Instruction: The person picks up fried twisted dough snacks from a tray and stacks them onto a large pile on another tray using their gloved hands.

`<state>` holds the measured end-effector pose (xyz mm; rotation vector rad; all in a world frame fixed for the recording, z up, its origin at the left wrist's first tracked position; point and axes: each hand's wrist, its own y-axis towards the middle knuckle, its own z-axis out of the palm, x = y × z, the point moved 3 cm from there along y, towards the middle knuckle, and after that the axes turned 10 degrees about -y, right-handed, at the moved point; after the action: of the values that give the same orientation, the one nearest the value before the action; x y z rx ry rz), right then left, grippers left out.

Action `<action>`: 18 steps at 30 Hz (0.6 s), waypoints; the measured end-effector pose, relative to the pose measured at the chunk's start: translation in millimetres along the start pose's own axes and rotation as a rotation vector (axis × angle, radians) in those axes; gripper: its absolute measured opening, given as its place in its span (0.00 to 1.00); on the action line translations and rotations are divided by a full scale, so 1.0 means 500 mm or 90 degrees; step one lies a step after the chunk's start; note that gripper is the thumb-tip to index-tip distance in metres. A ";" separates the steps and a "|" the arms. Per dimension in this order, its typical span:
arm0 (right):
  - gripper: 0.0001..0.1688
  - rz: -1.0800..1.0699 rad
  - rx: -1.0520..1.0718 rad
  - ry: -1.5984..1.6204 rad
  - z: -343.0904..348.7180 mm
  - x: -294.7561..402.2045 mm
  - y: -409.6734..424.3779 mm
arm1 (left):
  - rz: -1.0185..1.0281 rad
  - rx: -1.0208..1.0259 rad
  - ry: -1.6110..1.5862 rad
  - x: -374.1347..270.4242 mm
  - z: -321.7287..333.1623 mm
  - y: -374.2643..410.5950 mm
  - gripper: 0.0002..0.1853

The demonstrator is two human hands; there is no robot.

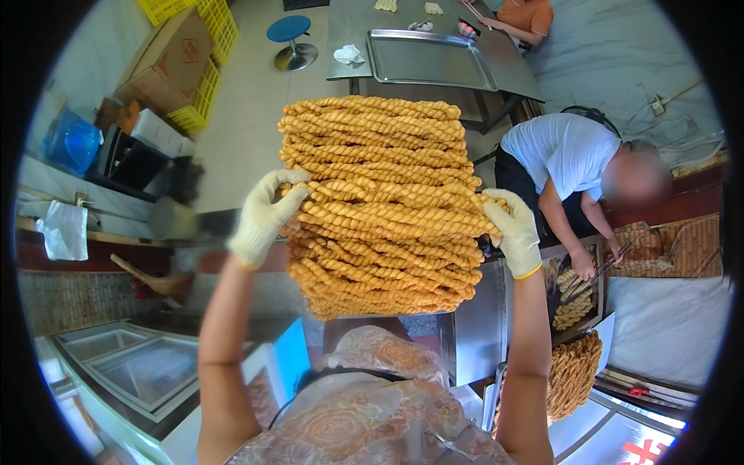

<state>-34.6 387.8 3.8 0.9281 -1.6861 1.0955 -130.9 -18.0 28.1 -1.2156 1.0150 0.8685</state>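
Observation:
A tall stack of twisted fried dough sticks fills the middle of the view, laid side by side in rows. Both my hands wear cream knitted gloves. My left hand grips the left ends of a bundle of dough twists, thumb and fingers pinched around them. At the right ends of the same bundle, my right hand is closed. The bundle lies across the stack or just above it; which of these cannot be told. Beneath it, more twists show, somewhat darker.
To the right a co-worker bends over a fryer holding dough twists, with long chopsticks. Another pile of twists stands at lower right. Ahead are a metal table with a tray, another person and a blue stool.

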 end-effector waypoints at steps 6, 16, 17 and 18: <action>0.16 -0.013 0.000 0.011 0.002 0.000 0.014 | 0.020 -0.012 -0.008 0.001 -0.025 0.008 0.16; 0.28 -0.077 -0.022 -0.179 0.093 0.084 0.180 | 0.246 -0.013 0.211 -0.039 -0.038 0.177 0.25; 0.33 -0.174 -0.069 -0.420 0.075 0.063 0.199 | 0.312 -0.062 0.517 -0.039 -0.041 0.180 0.27; 0.34 -0.249 -0.128 -0.545 0.079 0.068 0.191 | 0.323 -0.085 0.533 -0.040 -0.033 0.166 0.28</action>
<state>-143.0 378.2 2.2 1.6447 -2.0853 0.2421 -217.1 -21.5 19.4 -1.5015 2.0282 0.8176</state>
